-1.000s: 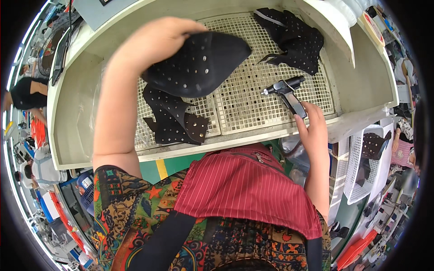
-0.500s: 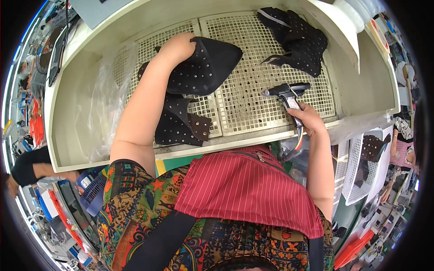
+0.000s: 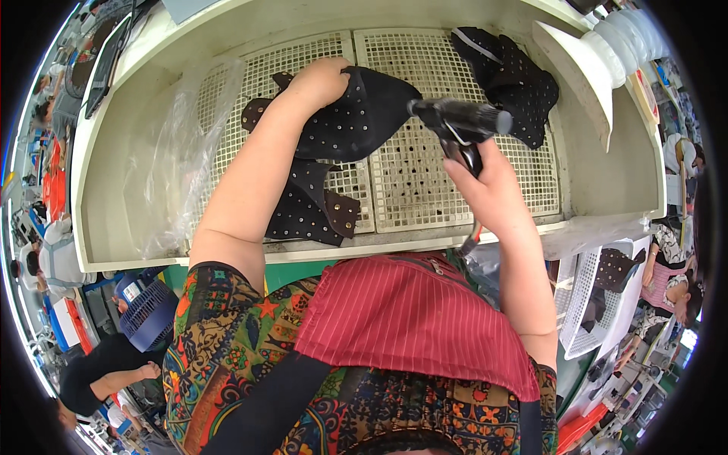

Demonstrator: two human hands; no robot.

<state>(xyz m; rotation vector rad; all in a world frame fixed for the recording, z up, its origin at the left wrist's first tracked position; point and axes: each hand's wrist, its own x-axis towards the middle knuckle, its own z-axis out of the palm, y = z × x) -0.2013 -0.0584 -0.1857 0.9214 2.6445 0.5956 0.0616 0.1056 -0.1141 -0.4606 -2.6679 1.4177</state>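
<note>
My left hand (image 3: 322,82) is closed on the upper left edge of a black studded shoe upper (image 3: 360,117), holding it over the white grid. Its fingertips are partly hidden. In my right hand (image 3: 494,189) is a black pistol-grip gun (image 3: 462,120), its nozzle end pointing left at the right tip of the upper. The fingers wrap round its handle, and a coloured cord (image 3: 472,239) hangs below. Nearer me lies another black studded piece (image 3: 299,212) with a brown flap bearing brass-coloured eyelets.
More black studded pieces (image 3: 519,83) lie at the far right of the pale tray (image 3: 607,182). Clear plastic film (image 3: 178,163) covers its left side. A white hood with a duct (image 3: 584,76) juts in at right. A blue fan (image 3: 148,315) and a co-worker (image 3: 91,375) are at left.
My right hand has lifted the gun and brought it up and left, close to the upper. My left hand keeps its grip on the upper. The whole view has shifted slightly.
</note>
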